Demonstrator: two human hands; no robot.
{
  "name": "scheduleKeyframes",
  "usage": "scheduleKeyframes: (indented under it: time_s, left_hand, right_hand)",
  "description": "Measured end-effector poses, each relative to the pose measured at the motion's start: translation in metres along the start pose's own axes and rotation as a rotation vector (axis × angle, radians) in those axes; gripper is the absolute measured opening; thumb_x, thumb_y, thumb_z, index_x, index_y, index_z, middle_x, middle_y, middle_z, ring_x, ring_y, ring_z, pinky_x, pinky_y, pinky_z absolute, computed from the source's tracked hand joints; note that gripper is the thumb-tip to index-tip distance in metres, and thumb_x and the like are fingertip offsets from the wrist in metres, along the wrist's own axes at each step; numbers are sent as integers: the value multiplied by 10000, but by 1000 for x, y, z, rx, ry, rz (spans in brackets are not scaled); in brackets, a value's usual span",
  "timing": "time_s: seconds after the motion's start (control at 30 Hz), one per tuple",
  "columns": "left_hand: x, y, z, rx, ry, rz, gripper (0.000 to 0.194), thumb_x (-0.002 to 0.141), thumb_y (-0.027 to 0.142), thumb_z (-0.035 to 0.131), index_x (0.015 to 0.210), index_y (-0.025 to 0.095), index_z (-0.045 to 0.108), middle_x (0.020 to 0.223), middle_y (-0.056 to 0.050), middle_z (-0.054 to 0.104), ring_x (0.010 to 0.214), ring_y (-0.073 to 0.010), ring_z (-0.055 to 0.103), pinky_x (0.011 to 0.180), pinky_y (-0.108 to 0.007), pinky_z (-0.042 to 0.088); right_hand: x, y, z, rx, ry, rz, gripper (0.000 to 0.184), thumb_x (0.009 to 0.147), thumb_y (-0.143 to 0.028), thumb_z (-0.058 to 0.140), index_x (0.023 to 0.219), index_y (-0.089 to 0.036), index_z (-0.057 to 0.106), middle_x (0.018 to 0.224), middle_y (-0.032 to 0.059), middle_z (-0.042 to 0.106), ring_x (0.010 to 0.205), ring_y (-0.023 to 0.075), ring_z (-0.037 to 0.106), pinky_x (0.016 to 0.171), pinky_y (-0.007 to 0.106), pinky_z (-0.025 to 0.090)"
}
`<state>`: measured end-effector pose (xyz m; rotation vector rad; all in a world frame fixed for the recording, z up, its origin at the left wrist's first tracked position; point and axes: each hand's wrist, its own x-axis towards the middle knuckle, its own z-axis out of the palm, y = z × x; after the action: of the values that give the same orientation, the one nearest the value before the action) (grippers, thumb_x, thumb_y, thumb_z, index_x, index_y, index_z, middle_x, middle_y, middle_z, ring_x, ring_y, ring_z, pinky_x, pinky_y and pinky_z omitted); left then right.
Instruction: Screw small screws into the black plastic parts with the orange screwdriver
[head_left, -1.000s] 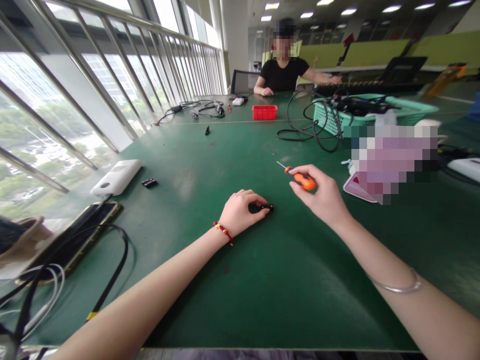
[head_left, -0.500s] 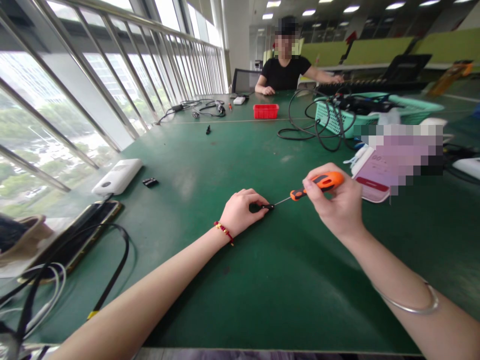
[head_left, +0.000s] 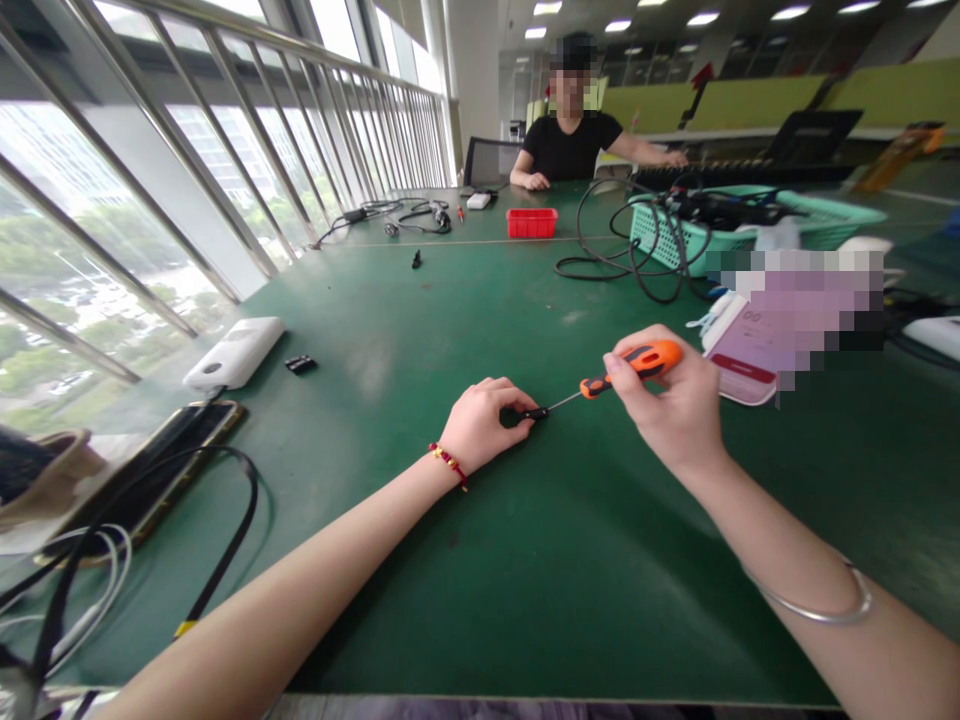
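My left hand [head_left: 487, 425] rests on the green table [head_left: 450, 560] and pinches a small black part [head_left: 535, 413] between thumb and fingers. Most of that part is covered by the fingers, so its kind is unclear. My right hand [head_left: 675, 405] is closed around the orange-and-black handle of a screwdriver [head_left: 651, 358]. The screwdriver's thin metal shaft slants down to the left, and its tip meets the right end of the black part.
A white power bank [head_left: 236, 353], a black phone [head_left: 150, 480] with cables and a small black piece [head_left: 301, 365] lie left. A red tray [head_left: 532, 223] stands farther back. Right are a green basket [head_left: 709, 250] and a pink-screened phone [head_left: 750, 350]. A person [head_left: 568, 145] sits opposite.
My right hand has moved right and turned the screwdriver, bringing its tip down to the black part. My left hand has kept its place and hold.
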<state>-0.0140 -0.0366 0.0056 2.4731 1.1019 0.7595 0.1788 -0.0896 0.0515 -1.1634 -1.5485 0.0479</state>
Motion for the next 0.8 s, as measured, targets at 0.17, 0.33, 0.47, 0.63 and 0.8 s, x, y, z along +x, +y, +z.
scheduleKeyframes:
  time_s: [0.17,0.33,0.47,0.63,0.8]
  left_hand:
    - [0,1,0,-4,12,22,154,721,183,614,850,210,694,835,-12,651,821,-168,575,767,-299,472]
    - [-1,2,0,-4,18,32,147,721,183,612,842,205,692,834,-17,649,818,-170,581,766,-301,478]
    - [-1,3,-1,-27,22,24,132,708,173,611,820,195,676,847,-12,646,813,-162,603,786,-304,481]
    - [-1,4,0,-122,41,14,121,701,126,589,797,167,651,827,-20,623,739,-123,609,720,-248,503]
    - [-1,3,2,-147,90,5,178,683,116,599,855,161,608,795,-11,624,721,-130,615,699,-254,516]
  right_hand:
    - [0,-1,1,-28,60,17,204,775,-342,613,651,-208,522,628,-9,541,547,109,497,496,229,382]
    - [1,-5,1,-6,67,32,201,741,-323,650,636,-203,525,607,-16,541,528,103,487,491,229,385]
    - [3,-4,0,39,12,25,96,730,-256,631,735,-213,546,667,-6,553,611,137,549,547,248,434]
    - [3,0,0,180,-60,25,262,723,-241,616,956,-217,499,687,-15,541,619,150,553,591,279,458]
    - [2,-7,0,129,-110,151,149,798,-357,567,775,-212,546,465,-64,428,401,98,411,444,244,345]
